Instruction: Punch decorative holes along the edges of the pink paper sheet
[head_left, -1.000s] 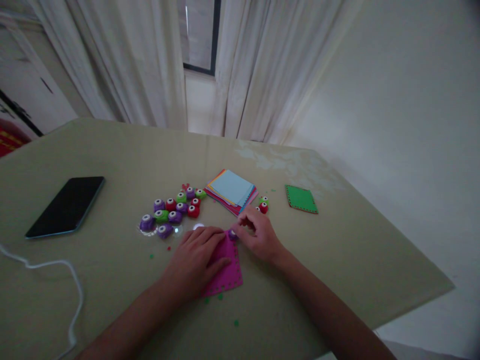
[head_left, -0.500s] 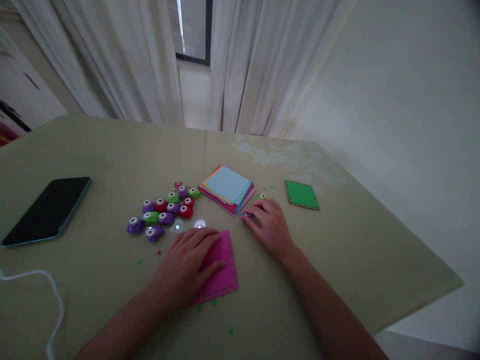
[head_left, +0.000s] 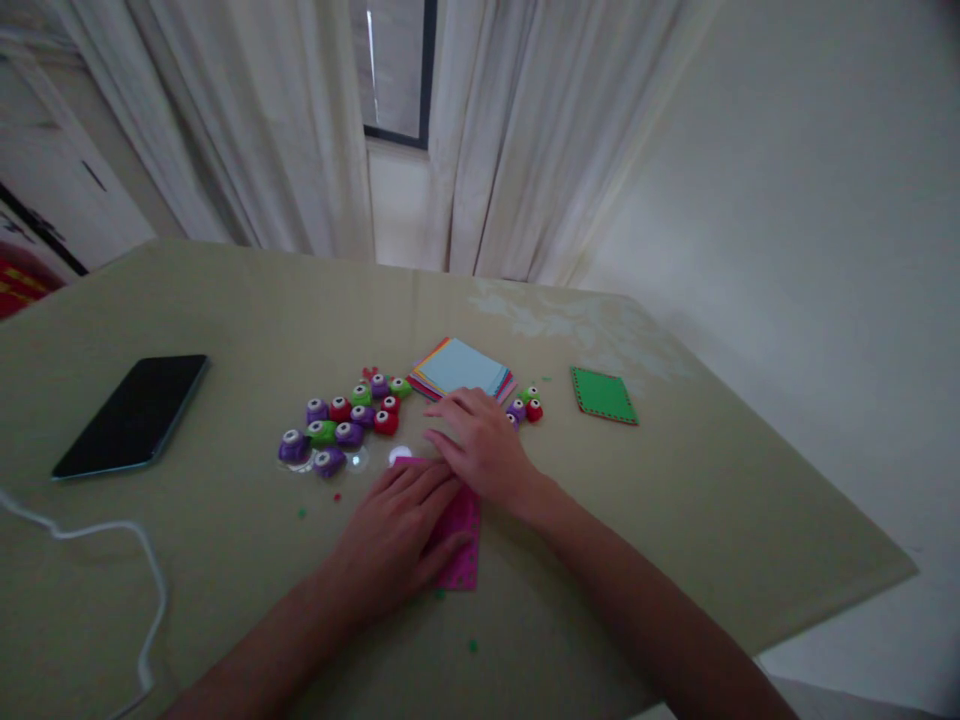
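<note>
My left hand (head_left: pixel 405 525) lies flat on a pink square sheet (head_left: pixel 459 560) with small holes along its edge, fingers stretched out. My right hand (head_left: pixel 484 440) hovers over the top edge of that sheet, by the left hand's fingertips. Its fingers are apart and I see nothing in them. Behind it a stack of coloured square sheets (head_left: pixel 469 368), pale blue on top, is partly covered. Just right of the right hand sit a few small pieces with eye-like tops, including a red piece (head_left: pixel 534 410) and a green piece (head_left: pixel 530 394).
Several purple, red and green eye-topped pieces (head_left: pixel 349 433) cluster on the left, beside clear round discs (head_left: pixel 358 460). A green square (head_left: pixel 604 396) with a holed edge lies right. A black tablet (head_left: pixel 135 415) and white cable (head_left: pixel 161 590) occupy the far left.
My right hand has moved left from the small eye-topped pieces to the pink sheet's top edge, uncovering those pieces. The left hand stays on the sheet. The view has shifted slightly.
</note>
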